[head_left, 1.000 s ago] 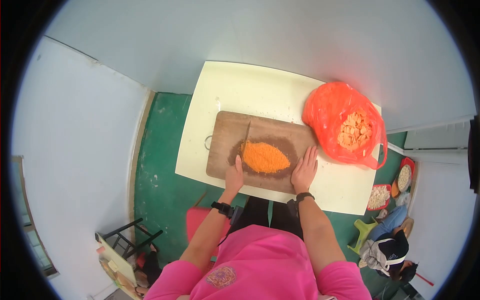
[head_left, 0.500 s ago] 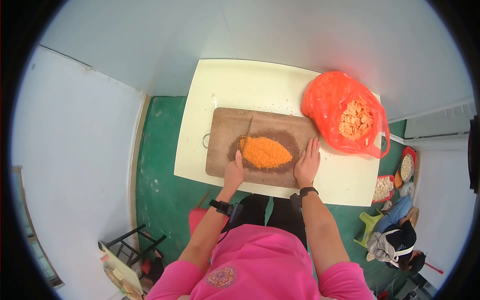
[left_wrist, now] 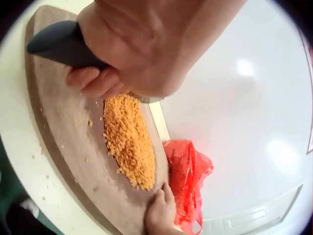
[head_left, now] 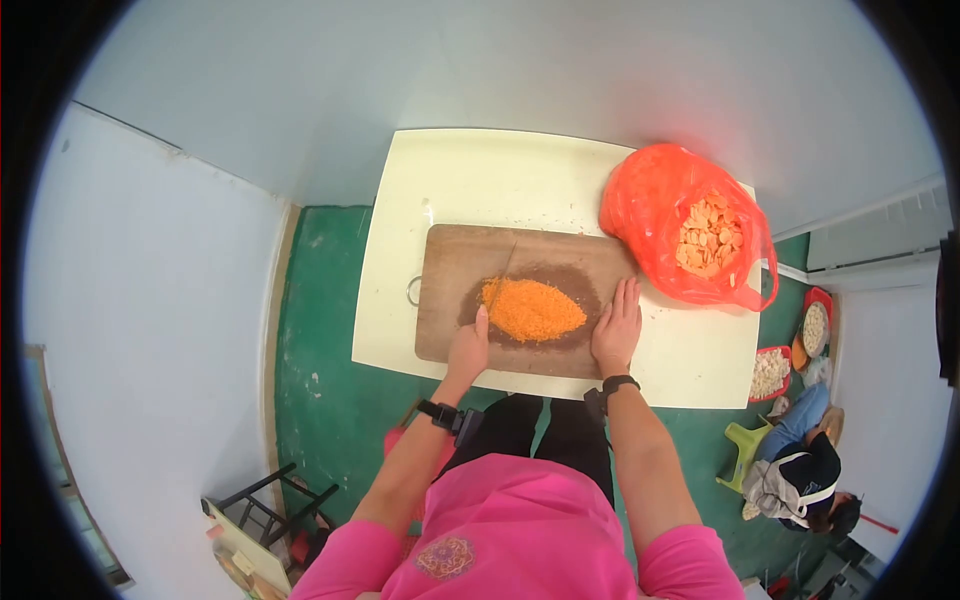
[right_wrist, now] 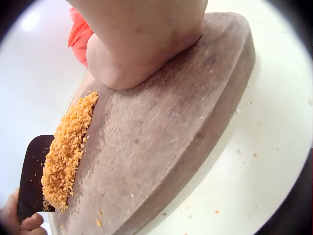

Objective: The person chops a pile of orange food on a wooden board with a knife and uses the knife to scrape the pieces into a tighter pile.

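Note:
A wooden cutting board [head_left: 450, 262] lies on the pale table with a mound of finely chopped orange bits [head_left: 538, 310] on its middle. My left hand [head_left: 469, 347] grips the dark handle [left_wrist: 61, 44] of a broad-bladed kitchen knife. Its blade [right_wrist: 30, 169] stands on edge along the left end of the mound and, in the head view, is a thin line slanting away from me. At the board's right end, my right hand [head_left: 618, 328] rests with fingers extended and pointing away from me. Small orange crumbs are scattered around the mound.
A red plastic bag [head_left: 640, 205] of orange slices [head_left: 710, 238] stands at the table's back right, close to the board. A metal ring [head_left: 413, 291] shows at the board's left edge. Behind the table is a wall [head_left: 520, 70]. A person [head_left: 800, 475] sits low at the right.
The knife's far end has swung a little to the right over the board, the left hand keeping its grip. The right hand stays at the board's right end. The head view has shifted slightly.

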{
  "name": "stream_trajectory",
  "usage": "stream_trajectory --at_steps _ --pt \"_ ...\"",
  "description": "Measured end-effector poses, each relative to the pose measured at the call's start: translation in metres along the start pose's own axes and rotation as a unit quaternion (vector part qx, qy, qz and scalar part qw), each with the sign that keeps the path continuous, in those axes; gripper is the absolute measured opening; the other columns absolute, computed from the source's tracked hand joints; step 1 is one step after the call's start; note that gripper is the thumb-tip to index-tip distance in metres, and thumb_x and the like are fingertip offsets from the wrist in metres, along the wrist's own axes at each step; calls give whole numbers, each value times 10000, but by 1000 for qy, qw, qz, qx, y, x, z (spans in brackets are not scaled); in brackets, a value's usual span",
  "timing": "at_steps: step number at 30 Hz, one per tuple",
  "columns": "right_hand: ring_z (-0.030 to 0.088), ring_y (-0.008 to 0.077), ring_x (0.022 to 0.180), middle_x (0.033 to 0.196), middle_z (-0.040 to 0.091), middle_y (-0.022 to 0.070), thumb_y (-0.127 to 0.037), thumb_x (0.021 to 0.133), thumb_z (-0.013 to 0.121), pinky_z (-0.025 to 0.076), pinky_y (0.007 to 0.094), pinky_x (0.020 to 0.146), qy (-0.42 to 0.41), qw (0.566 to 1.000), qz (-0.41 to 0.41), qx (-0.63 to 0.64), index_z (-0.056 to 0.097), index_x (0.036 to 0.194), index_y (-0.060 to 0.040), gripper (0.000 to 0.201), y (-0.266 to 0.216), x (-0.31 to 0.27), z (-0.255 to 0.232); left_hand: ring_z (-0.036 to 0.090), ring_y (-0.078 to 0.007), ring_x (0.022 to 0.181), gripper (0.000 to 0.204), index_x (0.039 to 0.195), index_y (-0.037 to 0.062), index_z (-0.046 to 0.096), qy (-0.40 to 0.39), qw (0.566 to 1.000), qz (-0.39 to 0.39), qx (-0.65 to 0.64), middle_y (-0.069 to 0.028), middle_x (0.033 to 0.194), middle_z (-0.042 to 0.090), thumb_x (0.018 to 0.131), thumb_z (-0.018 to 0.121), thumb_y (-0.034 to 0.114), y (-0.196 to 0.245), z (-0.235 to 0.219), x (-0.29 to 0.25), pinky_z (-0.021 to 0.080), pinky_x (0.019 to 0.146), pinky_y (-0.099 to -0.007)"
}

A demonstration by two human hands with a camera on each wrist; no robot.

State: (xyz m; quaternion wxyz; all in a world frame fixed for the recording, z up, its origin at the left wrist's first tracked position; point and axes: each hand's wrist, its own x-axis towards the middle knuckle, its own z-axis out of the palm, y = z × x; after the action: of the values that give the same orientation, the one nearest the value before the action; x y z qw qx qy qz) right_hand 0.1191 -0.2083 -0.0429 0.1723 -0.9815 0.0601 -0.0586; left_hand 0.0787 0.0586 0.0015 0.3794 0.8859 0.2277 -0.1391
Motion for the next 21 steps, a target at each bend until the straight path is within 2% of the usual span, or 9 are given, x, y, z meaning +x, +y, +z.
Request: stream_trajectory --at_steps 2,6,8,12,15,17,21 --pt "219 255 1514 1640 241 106 -179 1013 380 242 419 1193 7 1000 -5 8 272 1565 -81 571 1 2 -3 609 -510 779 822 741 -88 637 -2 1000 2 -29 -327 744 616 1053 232 556 13 -12 -7 448 719 -569" --pt "220 257 1514 1640 242 100 -178 1011 385 255 425 1187 2 1000 1 4 271 1565 -82 575 -4 1 -5 608 -511 775 823 736 -88 635 -8 999 34 -1 -328 738 612 1053 234 558 -5 0 2 446 715 -570" --pt "220 256 1514 1641 241 97 -179 1010 387 253 426 1188 1 1000 0 -7 271 1566 -83 576 -1 2 -1 604 -512 764 810 726 -83 628 -3 1000 5 -28 -326 721 603 1055 243 550 -3 0 -1 442 704 -568" --pt "225 255 1512 1641 244 92 -180 1007 392 251 428 1190 3 1000 -2 -6 278 1564 -87 576 -1 -1 -1 602 -514 763 793 730 -77 629 5 999 30 -29 -324 718 602 1056 257 543 -12 6 -2 441 698 -562" --pt "228 255 1512 1640 248 90 -182 1006 396 249 430 1192 -2 1000 6 -5 288 1561 -90 573 -2 1 -2 602 -513 763 779 740 -77 630 0 999 37 -24 -324 716 601 1056 269 537 -3 3 -2 441 694 -558" --pt "227 254 1513 1639 248 91 -182 1006 396 249 431 1192 6 1000 -1 -2 292 1560 -91 571 -1 2 -2 603 -510 759 777 736 -77 625 -17 999 9 -45 -322 716 603 1056 270 536 10 -8 -8 443 694 -555" --pt "219 252 1516 1639 248 95 -185 1005 399 248 434 1192 6 1000 -1 7 297 1558 -90 570 -1 0 1 607 -509 763 778 746 -80 629 6 999 37 -16 -324 722 607 1055 271 539 -7 7 3 447 696 -554"
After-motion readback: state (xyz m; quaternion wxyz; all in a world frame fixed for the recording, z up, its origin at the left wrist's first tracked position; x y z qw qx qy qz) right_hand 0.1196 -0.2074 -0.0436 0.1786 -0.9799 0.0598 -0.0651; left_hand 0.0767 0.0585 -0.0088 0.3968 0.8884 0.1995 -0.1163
